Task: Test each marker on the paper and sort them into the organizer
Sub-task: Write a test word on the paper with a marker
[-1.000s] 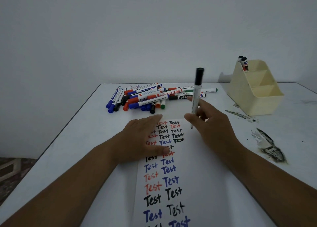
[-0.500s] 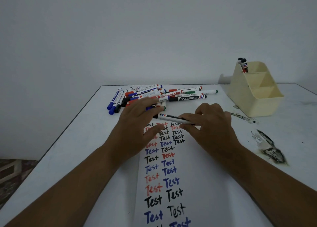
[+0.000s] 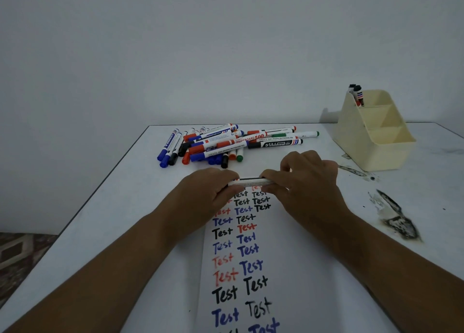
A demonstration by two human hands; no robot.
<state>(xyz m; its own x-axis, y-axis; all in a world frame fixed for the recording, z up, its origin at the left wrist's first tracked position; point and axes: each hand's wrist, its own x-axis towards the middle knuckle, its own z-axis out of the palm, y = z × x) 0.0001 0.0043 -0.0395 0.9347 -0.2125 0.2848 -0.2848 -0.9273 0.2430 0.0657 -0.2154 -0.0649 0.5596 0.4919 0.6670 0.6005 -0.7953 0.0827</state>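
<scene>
Marker first: one slim white whiteboard marker with a black band (image 3: 249, 181) lies level between your two hands, held just above the top end of the long white paper sheet (image 3: 296, 270). Your left hand (image 3: 206, 194) grips its left end with fingers curled round it, and your right hand (image 3: 308, 182) grips the right end the same way; only the short middle stretch of the barrel shows between them.

On the paper you can count two columns of the handwritten word "Test" in black, blue and red, running from your hands down to the bottom of the view, where the lowest words are cut off.

Beyond your hands sits one loose pile of whiteboard markers with blue, red, black and green caps (image 3: 226, 144); they overlap too much for you to get an exact count, though well over a dozen show. To the right stands one cream plastic desk organizer with three stepped compartments (image 3: 371, 141), and two markers with dark caps (image 3: 356, 95) stand upright in its rear compartment.

The white tabletop (image 3: 125, 207) runs to a diagonal left edge, and bare surface lies between that edge and the paper. On your right, bare surface continues up to a black smudged ink stain (image 3: 396, 219), between the paper and the organizer.
</scene>
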